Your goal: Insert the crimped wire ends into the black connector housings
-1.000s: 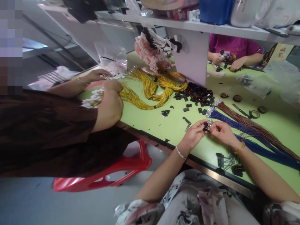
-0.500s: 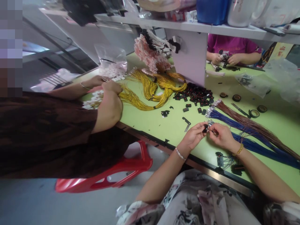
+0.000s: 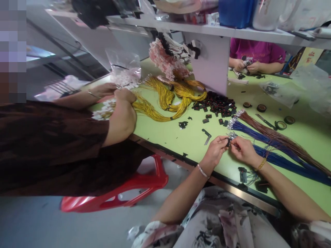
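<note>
Both hands meet just above the pale green tabletop (image 3: pixel 181 137), close to its near edge. Her left hand (image 3: pixel 216 148), a thin silver bangle on its wrist, pinches a small black plastic connector housing (image 3: pixel 228 141) between thumb and fingertips. Her right hand (image 3: pixel 243 150), with a beaded gold bracelet on its wrist, is closed in a pinch on thin wires with silver metal terminals (image 3: pixel 232 136), their tips held right at the housing; how many wires it holds is too small to tell.

Just beyond the hands a long bundle of blue wires (image 3: pixel 271 144) lies across the table, and beside it a bundle of brown wires (image 3: pixel 279 137), both with shiny terminals at their near ends. Farther back sits a heap of loose black housings (image 3: pixel 217 103). Near the table's edge, by her right forearm, lies a finished black connector with short blue leads (image 3: pixel 244 175).

To the left a co-worker in a dark brown sleeve (image 3: pixel 51 144) handles yellow wires (image 3: pixel 165 100). Across the table a person in a magenta shirt (image 3: pixel 256 50) works with both hands.
</note>
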